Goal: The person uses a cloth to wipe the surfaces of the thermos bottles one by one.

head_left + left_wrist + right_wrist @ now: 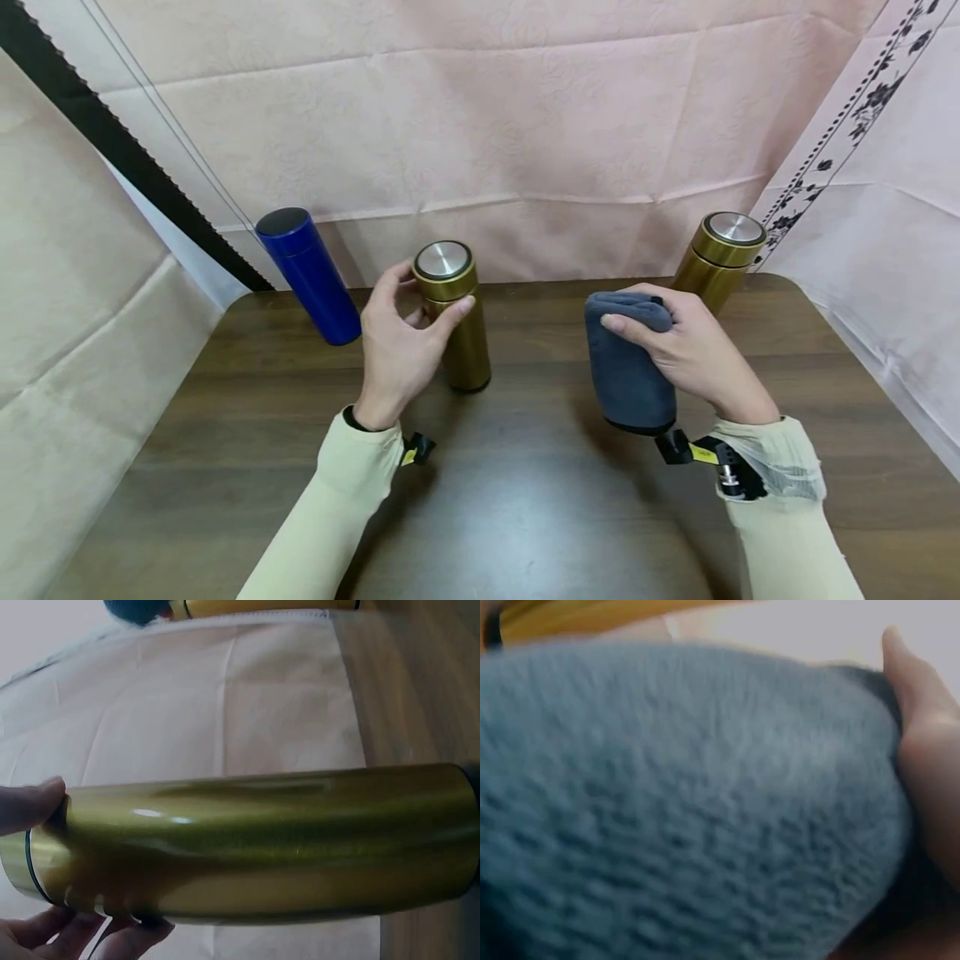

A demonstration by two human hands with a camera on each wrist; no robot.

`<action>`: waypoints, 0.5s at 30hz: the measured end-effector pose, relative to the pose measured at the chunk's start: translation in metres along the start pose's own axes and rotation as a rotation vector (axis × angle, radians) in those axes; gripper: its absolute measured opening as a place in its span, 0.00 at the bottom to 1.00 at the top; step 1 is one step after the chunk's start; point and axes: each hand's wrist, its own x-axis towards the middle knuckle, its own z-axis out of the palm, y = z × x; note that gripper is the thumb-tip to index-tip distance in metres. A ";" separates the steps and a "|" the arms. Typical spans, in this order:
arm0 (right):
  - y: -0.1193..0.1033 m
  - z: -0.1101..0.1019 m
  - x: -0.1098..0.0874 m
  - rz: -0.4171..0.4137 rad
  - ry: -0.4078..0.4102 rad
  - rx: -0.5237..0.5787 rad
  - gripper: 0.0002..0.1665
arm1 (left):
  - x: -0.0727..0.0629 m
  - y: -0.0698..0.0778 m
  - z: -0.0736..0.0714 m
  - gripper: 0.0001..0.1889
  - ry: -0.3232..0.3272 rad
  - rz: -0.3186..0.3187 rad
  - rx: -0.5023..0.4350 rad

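My left hand (pixel 397 346) grips a gold thermos (pixel 467 346) near its top, thumb on one side and fingers on the other. The thermos has a silver disc on its lid; in the left wrist view its glossy body (pixel 262 840) lies across the picture. To the right, my right hand (pixel 693 350) holds a folded blue-grey cloth (pixel 630 375) by its upper end, with the thumb on the near face. Fuzzy pile of the cloth (pixel 690 795) fills most of the right wrist view. Just behind that hand is a second gold thermos (pixel 708 271), its lower part partly hidden.
A blue thermos (pixel 311 279) with a dark lid is left of my left hand. The brown wooden table (pixel 517 517) ends at a back edge against pale hanging cloth (pixel 525 133). More cloth hangs at both sides, a black band on the left, a floral border on the right.
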 end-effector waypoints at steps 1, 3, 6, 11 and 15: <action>0.001 0.004 0.002 0.012 -0.007 0.005 0.17 | -0.002 0.001 0.003 0.33 -0.019 0.003 -0.005; 0.001 0.010 0.005 0.022 -0.020 0.000 0.17 | -0.006 0.002 0.009 0.33 -0.049 0.006 -0.009; 0.001 0.017 0.008 0.021 -0.013 -0.039 0.18 | -0.012 0.004 0.016 0.33 -0.092 0.012 -0.024; -0.002 0.024 0.009 0.064 0.030 -0.034 0.23 | -0.018 0.005 0.026 0.33 -0.156 0.040 -0.034; -0.002 0.033 0.012 0.037 0.056 -0.030 0.24 | -0.019 0.005 0.030 0.34 -0.195 0.070 -0.038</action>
